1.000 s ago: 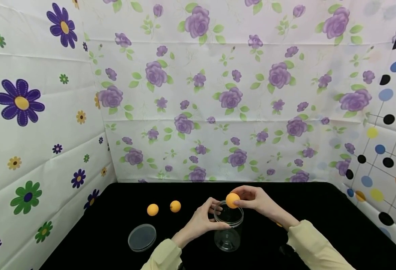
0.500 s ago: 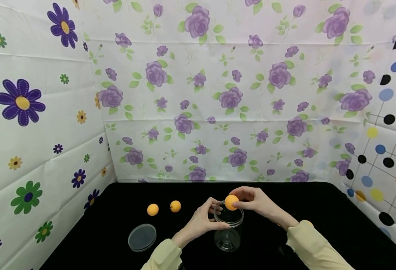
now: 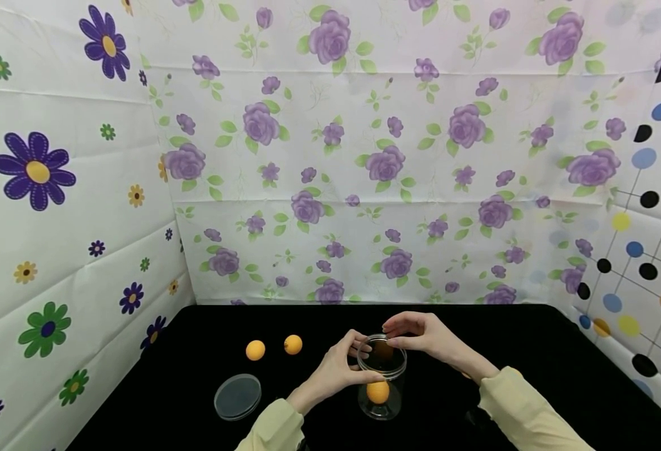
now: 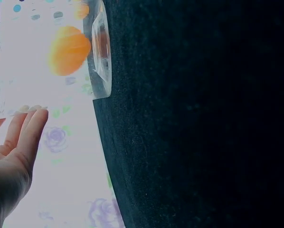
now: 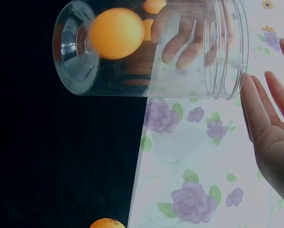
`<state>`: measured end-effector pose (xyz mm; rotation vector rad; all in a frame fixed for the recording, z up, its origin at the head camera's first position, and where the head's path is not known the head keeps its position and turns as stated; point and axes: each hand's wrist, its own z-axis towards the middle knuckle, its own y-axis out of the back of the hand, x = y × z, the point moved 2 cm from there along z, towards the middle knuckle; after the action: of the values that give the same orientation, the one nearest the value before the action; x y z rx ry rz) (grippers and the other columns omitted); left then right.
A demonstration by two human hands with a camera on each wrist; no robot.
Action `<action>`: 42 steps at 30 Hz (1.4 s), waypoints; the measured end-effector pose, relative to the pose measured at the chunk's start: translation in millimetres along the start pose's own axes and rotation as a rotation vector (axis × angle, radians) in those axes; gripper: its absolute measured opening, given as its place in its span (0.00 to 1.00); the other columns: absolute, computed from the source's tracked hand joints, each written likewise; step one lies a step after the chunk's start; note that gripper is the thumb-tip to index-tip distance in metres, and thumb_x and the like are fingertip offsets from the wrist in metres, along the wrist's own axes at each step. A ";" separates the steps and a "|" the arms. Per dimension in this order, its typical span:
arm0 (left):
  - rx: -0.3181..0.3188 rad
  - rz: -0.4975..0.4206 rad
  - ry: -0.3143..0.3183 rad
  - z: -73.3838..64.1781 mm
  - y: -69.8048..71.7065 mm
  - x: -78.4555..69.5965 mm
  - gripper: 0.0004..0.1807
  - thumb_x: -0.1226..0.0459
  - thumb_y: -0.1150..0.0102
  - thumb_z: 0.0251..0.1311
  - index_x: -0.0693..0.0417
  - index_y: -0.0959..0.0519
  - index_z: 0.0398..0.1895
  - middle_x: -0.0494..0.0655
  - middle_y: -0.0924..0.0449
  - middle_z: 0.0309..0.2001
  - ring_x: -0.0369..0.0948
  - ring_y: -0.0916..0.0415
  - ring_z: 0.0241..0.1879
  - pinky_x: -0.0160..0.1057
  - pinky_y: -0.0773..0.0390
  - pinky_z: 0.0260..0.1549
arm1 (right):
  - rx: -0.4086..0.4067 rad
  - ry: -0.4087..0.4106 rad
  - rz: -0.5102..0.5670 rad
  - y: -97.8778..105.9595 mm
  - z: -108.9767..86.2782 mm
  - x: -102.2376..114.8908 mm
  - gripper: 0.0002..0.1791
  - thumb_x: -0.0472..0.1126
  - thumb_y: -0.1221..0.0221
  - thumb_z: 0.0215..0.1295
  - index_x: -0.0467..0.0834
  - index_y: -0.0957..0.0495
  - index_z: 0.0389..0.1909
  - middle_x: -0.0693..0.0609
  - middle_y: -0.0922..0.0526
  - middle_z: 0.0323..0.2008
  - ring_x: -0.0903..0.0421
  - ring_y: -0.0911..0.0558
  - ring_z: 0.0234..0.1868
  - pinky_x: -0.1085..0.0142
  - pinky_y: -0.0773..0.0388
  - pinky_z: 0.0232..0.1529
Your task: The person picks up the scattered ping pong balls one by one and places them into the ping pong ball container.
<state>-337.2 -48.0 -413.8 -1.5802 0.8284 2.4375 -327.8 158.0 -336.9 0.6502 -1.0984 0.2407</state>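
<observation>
A clear plastic jar (image 3: 383, 401) stands upright and uncapped on the black table. My left hand (image 3: 341, 363) grips it just below the rim, thumb on the near side and fingers on the far side. Inside, an orange ping-pong ball (image 3: 378, 393) shows low in the jar; the right wrist view has the same ball (image 5: 117, 33) close to the base. Above the mouth, my right hand (image 3: 423, 335) holds nothing, its fingers loosely parted at the rim.
Two more orange balls (image 3: 255, 350) (image 3: 293, 344) lie left of the jar on the black cloth (image 3: 183, 369). Nearer me is a round translucent lid (image 3: 237, 397). Part of another orange thing (image 3: 466, 375) peeks out by my right wrist. Flowered sheets (image 3: 307, 156) wall in the back and sides.
My right hand has let go of the orange ping-pong ball, which has dropped from the rim down into the jar. My left hand keeps its grip on the jar.
</observation>
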 end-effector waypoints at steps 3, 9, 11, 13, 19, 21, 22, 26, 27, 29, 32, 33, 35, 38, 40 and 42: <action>0.002 0.007 -0.010 -0.4 0.4 -0.7 0.30 0.54 0.33 0.49 0.54 0.34 0.53 0.50 0.31 0.47 0.43 0.31 0.44 0.38 0.25 0.38 | -0.002 0.000 0.001 2.9 1.2 -10.2 0.19 0.33 0.43 0.61 0.29 0.29 0.51 0.32 0.27 0.47 0.44 0.25 0.46 0.60 0.26 0.42; 0.003 0.007 -0.019 -1.4 0.2 -1.5 0.30 0.54 0.33 0.49 0.54 0.34 0.53 0.50 0.31 0.47 0.43 0.31 0.44 0.39 0.25 0.38 | -0.002 0.020 0.011 8.7 2.1 -21.5 0.18 0.34 0.42 0.60 0.32 0.28 0.51 0.36 0.26 0.47 0.46 0.24 0.46 0.59 0.26 0.42; 0.000 0.008 -0.020 -1.4 -0.1 -1.6 0.30 0.54 0.33 0.49 0.54 0.34 0.53 0.50 0.31 0.46 0.43 0.31 0.44 0.38 0.25 0.38 | -0.007 0.036 0.009 10.8 1.5 -21.4 0.18 0.34 0.42 0.60 0.32 0.28 0.51 0.36 0.26 0.47 0.45 0.24 0.46 0.59 0.26 0.42; -0.002 0.008 -0.015 -1.2 -0.4 -1.5 0.30 0.54 0.33 0.48 0.53 0.33 0.53 0.50 0.31 0.46 0.43 0.31 0.44 0.37 0.25 0.38 | -0.015 0.045 0.007 13.6 0.4 -20.6 0.18 0.34 0.42 0.60 0.32 0.28 0.50 0.36 0.25 0.47 0.45 0.24 0.46 0.59 0.26 0.42; -0.003 0.011 -0.003 -0.1 -0.2 -0.9 0.30 0.53 0.33 0.48 0.50 0.33 0.53 0.49 0.31 0.47 0.46 0.31 0.45 0.38 0.26 0.38 | -0.054 0.001 -0.008 27.7 -6.4 -20.5 0.19 0.37 0.41 0.61 0.33 0.28 0.51 0.37 0.26 0.48 0.46 0.25 0.47 0.59 0.26 0.42; 0.000 0.009 -0.002 0.3 -0.2 -1.0 0.30 0.53 0.33 0.48 0.51 0.34 0.53 0.50 0.31 0.47 0.47 0.32 0.46 0.38 0.26 0.38 | -0.071 -0.021 -0.034 34.1 -9.9 -21.5 0.19 0.38 0.42 0.61 0.34 0.28 0.51 0.38 0.26 0.48 0.46 0.25 0.47 0.59 0.26 0.42; 0.002 0.007 -0.002 0.3 -0.1 -1.3 0.31 0.54 0.33 0.48 0.52 0.34 0.53 0.50 0.31 0.47 0.47 0.32 0.46 0.39 0.26 0.38 | -0.080 -0.028 -0.044 37.4 -11.4 -22.2 0.19 0.39 0.42 0.61 0.35 0.28 0.51 0.38 0.25 0.48 0.47 0.24 0.46 0.59 0.26 0.42; 0.015 -0.018 -0.003 -2.9 1.5 -10.4 0.29 0.57 0.33 0.49 0.54 0.34 0.53 0.54 0.31 0.48 0.50 0.32 0.46 0.39 0.26 0.38 | -0.109 -0.079 -0.071 49.2 -17.7 -26.2 0.21 0.41 0.41 0.61 0.35 0.29 0.52 0.40 0.25 0.48 0.48 0.24 0.47 0.60 0.27 0.44; 0.019 -0.024 -0.003 -4.3 2.1 -14.0 0.28 0.58 0.33 0.50 0.53 0.34 0.53 0.55 0.31 0.48 0.50 0.32 0.46 0.39 0.26 0.39 | -0.115 -0.091 -0.075 51.8 -19.2 -27.4 0.21 0.42 0.41 0.61 0.36 0.29 0.53 0.41 0.25 0.48 0.48 0.24 0.47 0.60 0.28 0.45; 0.023 -0.029 -0.004 -7.4 3.1 -21.7 0.27 0.59 0.34 0.50 0.52 0.34 0.52 0.54 0.31 0.47 0.50 0.32 0.46 0.39 0.26 0.39 | -0.122 -0.113 -0.082 56.3 -22.3 -30.0 0.22 0.43 0.41 0.61 0.36 0.29 0.53 0.41 0.25 0.48 0.48 0.24 0.47 0.60 0.28 0.45; 0.027 -0.021 -0.005 -10.5 3.8 -29.6 0.25 0.60 0.34 0.51 0.51 0.33 0.52 0.50 0.30 0.46 0.47 0.32 0.45 0.39 0.26 0.39 | -0.128 -0.126 -0.091 62.6 -26.9 -34.1 0.23 0.43 0.42 0.61 0.35 0.30 0.54 0.40 0.25 0.48 0.48 0.24 0.46 0.58 0.28 0.45; 0.028 -0.020 -0.003 -10.9 3.9 -30.7 0.25 0.60 0.35 0.52 0.51 0.33 0.52 0.49 0.30 0.46 0.47 0.32 0.45 0.39 0.26 0.39 | -0.131 -0.129 -0.088 64.8 -28.4 -35.6 0.23 0.42 0.42 0.61 0.34 0.30 0.54 0.40 0.25 0.48 0.48 0.24 0.46 0.57 0.28 0.45; 0.029 -0.020 -0.002 -11.5 3.9 -31.7 0.25 0.61 0.35 0.52 0.51 0.33 0.52 0.47 0.30 0.45 0.46 0.32 0.45 0.38 0.26 0.39 | -0.134 -0.137 -0.074 69.0 -31.1 -38.6 0.23 0.42 0.42 0.61 0.33 0.30 0.54 0.38 0.26 0.48 0.47 0.24 0.46 0.55 0.28 0.45; 0.030 -0.024 -0.001 -11.5 3.5 -31.5 0.25 0.60 0.35 0.52 0.52 0.33 0.51 0.47 0.30 0.45 0.46 0.32 0.45 0.38 0.26 0.39 | -0.140 -0.149 -0.054 75.6 -35.5 -43.1 0.23 0.41 0.42 0.62 0.33 0.30 0.54 0.36 0.26 0.49 0.47 0.24 0.46 0.55 0.28 0.45; 0.030 -0.026 -0.001 -11.3 3.3 -31.2 0.25 0.60 0.35 0.52 0.51 0.33 0.51 0.48 0.30 0.45 0.46 0.32 0.45 0.38 0.26 0.39 | -0.143 -0.155 -0.044 79.9 -38.5 -45.9 0.22 0.40 0.43 0.62 0.33 0.31 0.54 0.36 0.27 0.49 0.47 0.24 0.46 0.57 0.27 0.44; 0.029 -0.028 -0.006 -10.9 3.2 -31.2 0.25 0.60 0.35 0.52 0.52 0.33 0.51 0.51 0.30 0.46 0.47 0.32 0.45 0.38 0.26 0.39 | -0.146 -0.158 -0.040 83.9 -41.4 -48.5 0.22 0.40 0.43 0.63 0.33 0.31 0.54 0.37 0.26 0.49 0.47 0.24 0.46 0.58 0.27 0.43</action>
<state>-315.7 -50.3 -388.6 -1.5630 0.8313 2.3983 -359.7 255.4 -361.0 0.5667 -1.2403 0.0744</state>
